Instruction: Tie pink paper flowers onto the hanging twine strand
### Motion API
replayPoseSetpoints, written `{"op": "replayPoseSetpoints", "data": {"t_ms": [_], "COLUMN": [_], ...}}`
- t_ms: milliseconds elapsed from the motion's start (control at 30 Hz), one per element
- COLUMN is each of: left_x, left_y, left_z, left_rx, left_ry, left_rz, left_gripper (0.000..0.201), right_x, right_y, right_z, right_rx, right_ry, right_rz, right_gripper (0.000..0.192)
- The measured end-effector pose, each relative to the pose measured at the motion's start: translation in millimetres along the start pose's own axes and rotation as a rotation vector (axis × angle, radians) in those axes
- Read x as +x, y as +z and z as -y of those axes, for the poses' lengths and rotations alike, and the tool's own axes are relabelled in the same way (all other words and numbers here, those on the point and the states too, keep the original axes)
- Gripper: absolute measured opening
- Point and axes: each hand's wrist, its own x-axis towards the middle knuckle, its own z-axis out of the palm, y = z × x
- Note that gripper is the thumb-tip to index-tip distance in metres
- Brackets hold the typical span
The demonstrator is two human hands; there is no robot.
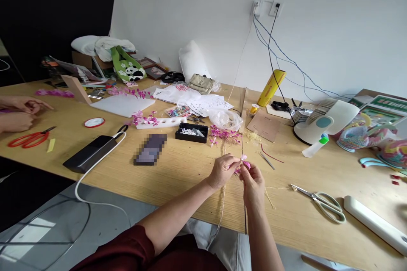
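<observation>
Head view: your two hands meet over the near middle of the bench [178, 169], and the small pink flower [245, 161] sits right between them. Your left hand [222, 170] comes in from the left with its fingers closed in a pinch at the flower's left side. Your right hand [252, 184] rises from the near edge, its fingertips closed on the flower from below and to the right. Both hands touch the flower, so neither is nearer.

A thin stem [243, 194] runs from the flower straight towards you, past your right hand and over the near edge of the bench. Its long axis lies far-to-near, almost in line with your right forearm. Pale straw-coloured strands [223, 199] hang the same way just left of it.

A heap of loose pink flowers [224, 134] lies just beyond your hands, on the far side. The pale scissors [324, 201] lie well to the right of your right hand. Another person's hands [19, 112] rest at the far left, near red scissors [30, 139].
</observation>
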Motion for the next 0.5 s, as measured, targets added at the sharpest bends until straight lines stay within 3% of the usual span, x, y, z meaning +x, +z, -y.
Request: {"op": "replayPoseSetpoints", "data": {"t_ms": [200,500], "left_x": [-1,-2], "left_y": [5.1,7.2], "left_z": [5,12], "left_rx": [0.059,0.141], "left_ry": [0.038,0.073], "left_rz": [-0.013,0.026], "left_gripper": [0.016,0.019], "right_x": [4,8], "right_y": [12,13], "right_z": [-6,-3], "right_rx": [0.178,0.25], "right_ry": [0.049,0.146], "right_rz": [-0.155,-0.175], "right_gripper": [0.028,0.031]}}
